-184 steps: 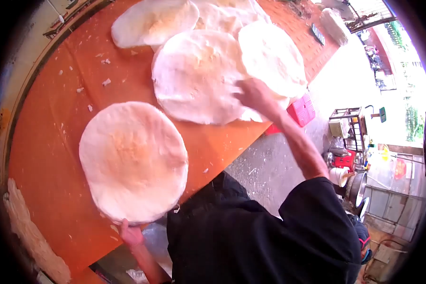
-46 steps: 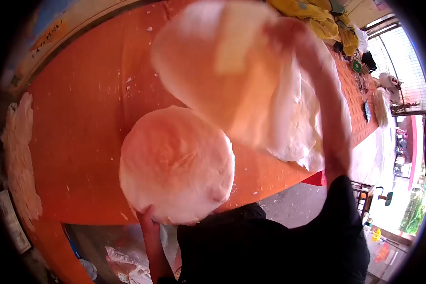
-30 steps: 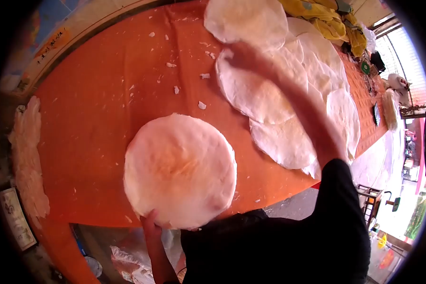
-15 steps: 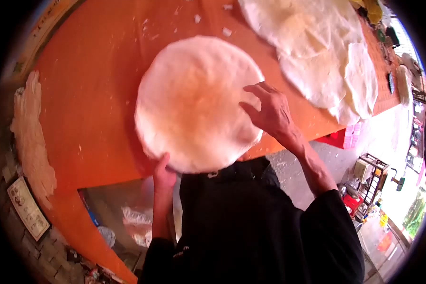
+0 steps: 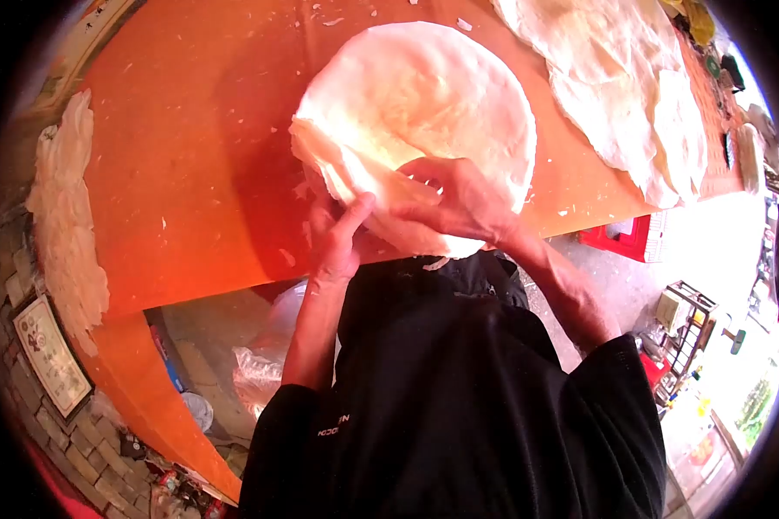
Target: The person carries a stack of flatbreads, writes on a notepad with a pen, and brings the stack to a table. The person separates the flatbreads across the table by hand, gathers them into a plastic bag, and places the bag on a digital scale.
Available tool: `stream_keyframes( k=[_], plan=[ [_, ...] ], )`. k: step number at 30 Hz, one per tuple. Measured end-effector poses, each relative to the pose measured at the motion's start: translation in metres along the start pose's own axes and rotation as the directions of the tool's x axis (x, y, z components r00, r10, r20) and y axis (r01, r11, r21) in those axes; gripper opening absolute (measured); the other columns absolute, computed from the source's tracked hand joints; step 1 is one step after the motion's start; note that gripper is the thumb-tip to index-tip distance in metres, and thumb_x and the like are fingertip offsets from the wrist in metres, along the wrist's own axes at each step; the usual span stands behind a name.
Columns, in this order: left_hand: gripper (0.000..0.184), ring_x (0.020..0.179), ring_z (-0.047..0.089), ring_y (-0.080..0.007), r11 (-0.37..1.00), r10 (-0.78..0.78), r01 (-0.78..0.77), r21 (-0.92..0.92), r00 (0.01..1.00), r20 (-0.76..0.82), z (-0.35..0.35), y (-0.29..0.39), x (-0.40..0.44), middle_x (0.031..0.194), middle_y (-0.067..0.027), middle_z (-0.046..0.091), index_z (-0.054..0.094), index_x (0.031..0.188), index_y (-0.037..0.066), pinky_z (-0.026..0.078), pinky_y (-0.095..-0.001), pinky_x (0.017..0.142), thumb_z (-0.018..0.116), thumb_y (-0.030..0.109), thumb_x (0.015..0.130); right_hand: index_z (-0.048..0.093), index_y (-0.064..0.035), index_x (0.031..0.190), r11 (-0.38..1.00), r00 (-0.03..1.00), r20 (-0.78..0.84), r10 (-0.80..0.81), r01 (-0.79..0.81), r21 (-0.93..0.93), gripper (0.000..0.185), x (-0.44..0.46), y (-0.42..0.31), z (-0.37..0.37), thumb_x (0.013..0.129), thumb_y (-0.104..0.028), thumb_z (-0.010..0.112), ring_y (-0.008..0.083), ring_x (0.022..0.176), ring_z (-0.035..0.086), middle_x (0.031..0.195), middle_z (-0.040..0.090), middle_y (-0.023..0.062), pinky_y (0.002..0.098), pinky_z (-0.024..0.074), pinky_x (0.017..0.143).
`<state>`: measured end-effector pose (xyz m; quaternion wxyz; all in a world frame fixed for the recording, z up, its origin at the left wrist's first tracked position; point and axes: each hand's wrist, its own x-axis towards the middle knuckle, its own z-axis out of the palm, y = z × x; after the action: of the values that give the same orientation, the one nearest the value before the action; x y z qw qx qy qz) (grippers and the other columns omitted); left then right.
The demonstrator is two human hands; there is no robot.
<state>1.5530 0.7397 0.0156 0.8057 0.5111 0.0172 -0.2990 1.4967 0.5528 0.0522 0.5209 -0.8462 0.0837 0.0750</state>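
Note:
A round, pale, floury stack of thin sheets [image 5: 433, 95], which look like flatbread or dough, lies near the front edge of the orange table [image 5: 173, 199]. Its lower left rim is lifted and folded into loose layers. My left hand [image 5: 336, 238] grips that rim, thumb on top and fingers hidden below. Close beside it, my right hand [image 5: 459, 199] lies over the stack with its fingers curled in on the lifted layer. Its fingertips are partly hidden by glare and the fold.
More crumpled pale sheets [image 5: 619, 95] are spread at the upper right. A pale strip [image 5: 65, 225] hangs along the left edge. Small scraps dot the table. Below its front edge are a red crate [image 5: 619, 238], a wire rack [image 5: 688, 316] and clear plastic [image 5: 258, 372].
The round stack has shifted up and right in view. My right hand has moved from its right side to the lower left rim, where the layers are now lifted and folded.

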Motion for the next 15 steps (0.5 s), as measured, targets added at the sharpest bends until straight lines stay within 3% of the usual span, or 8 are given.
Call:
stream_keyframes(
  k=[2, 4, 7, 10, 12, 13, 15],
  plan=[
    [0.048, 0.108, 0.051, -0.0178, 0.999, -0.038, 0.038, 0.022, 0.999, -0.026, -0.001, -0.001, 0.000, 0.117, -0.0070, 0.054, 0.047, 0.125, 0.000, 0.041, -0.0315, 0.094, 0.066, 0.008, 0.082, 0.065, 0.0008, 0.102, 0.999, 1.000, -0.010, -0.025, 0.026, 0.046, 0.034, -0.002, -0.001, 0.008, 0.077, -0.020, 0.072, 0.0160, 0.075, 0.064, 0.084, 0.068, 0.0111, 0.0300, 0.0508, 0.068],
    [0.047, 0.106, 0.053, -0.0178, 0.998, -0.021, 0.025, 0.052, 0.997, -0.080, 0.002, 0.000, 0.000, 0.114, -0.0071, 0.056, 0.048, 0.124, 0.000, 0.042, -0.0311, 0.092, 0.067, 0.009, 0.082, 0.065, -0.0002, 0.105, 0.974, 0.976, 0.114, 0.184, -0.196, 0.109, 0.037, -0.002, 0.000, 0.004, 0.075, -0.021, 0.073, 0.0170, 0.075, 0.064, 0.085, 0.068, 0.0111, 0.0305, 0.0506, 0.068],
    [0.050, 0.107, 0.053, -0.0180, 0.997, 0.025, -0.021, 0.080, 0.999, -0.048, 0.001, -0.002, 0.001, 0.116, -0.0073, 0.055, 0.046, 0.126, 0.001, 0.043, -0.0313, 0.092, 0.067, 0.009, 0.082, 0.064, -0.0022, 0.106, 0.980, 0.979, 0.133, 0.153, -0.168, 0.111, 0.039, -0.001, -0.001, 0.001, 0.074, -0.021, 0.074, 0.0168, 0.076, 0.064, 0.084, 0.067, 0.0109, 0.0303, 0.0500, 0.069],
    [0.057, 0.111, 0.050, -0.0190, 0.989, -0.112, 0.121, 0.084, 0.988, -0.102, -0.004, -0.006, -0.001, 0.121, -0.0081, 0.052, 0.042, 0.130, 0.001, 0.042, -0.0328, 0.094, 0.069, 0.011, 0.082, 0.065, -0.0027, 0.105, 0.998, 0.996, 0.077, 0.040, -0.043, 0.042, 0.036, -0.002, -0.009, 0.009, 0.075, -0.020, 0.073, 0.0155, 0.077, 0.063, 0.081, 0.066, 0.0092, 0.0301, 0.0491, 0.068],
    [0.059, 0.113, 0.050, -0.0201, 0.998, -0.055, 0.055, -0.014, 0.995, -0.080, -0.001, -0.007, -0.003, 0.122, -0.0086, 0.052, 0.040, 0.132, 0.001, 0.042, -0.0338, 0.096, 0.070, 0.011, 0.081, 0.065, -0.0026, 0.106, 0.994, 0.989, 0.131, 0.068, -0.079, 0.075, 0.038, 0.003, -0.001, 0.010, 0.075, -0.021, 0.074, 0.0155, 0.078, 0.062, 0.081, 0.066, 0.0087, 0.0307, 0.0488, 0.068],
    [0.059, 0.113, 0.050, -0.0201, 0.999, -0.053, 0.052, -0.012, 0.995, -0.085, -0.002, -0.008, -0.004, 0.122, -0.0086, 0.052, 0.040, 0.132, 0.001, 0.042, -0.0338, 0.096, 0.070, 0.011, 0.081, 0.065, -0.0022, 0.108, 0.978, 0.968, 0.218, 0.124, -0.157, 0.141, 0.038, 0.004, -0.006, 0.002, 0.075, -0.020, 0.073, 0.0153, 0.078, 0.062, 0.082, 0.066, 0.0089, 0.0308, 0.0491, 0.070],
    [0.056, 0.112, 0.051, -0.0205, 0.999, -0.053, 0.053, -0.005, 0.993, -0.110, -0.006, -0.010, -0.005, 0.120, -0.0090, 0.054, 0.043, 0.130, 0.001, 0.042, -0.0334, 0.095, 0.070, 0.009, 0.082, 0.066, 0.0005, 0.105, 0.947, 0.959, 0.246, 0.144, -0.205, 0.246, 0.035, 0.002, 0.004, 0.003, 0.076, -0.018, 0.072, 0.0130, 0.080, 0.062, 0.083, 0.067, 0.0074, 0.0275, 0.0498, 0.072]
  ],
)
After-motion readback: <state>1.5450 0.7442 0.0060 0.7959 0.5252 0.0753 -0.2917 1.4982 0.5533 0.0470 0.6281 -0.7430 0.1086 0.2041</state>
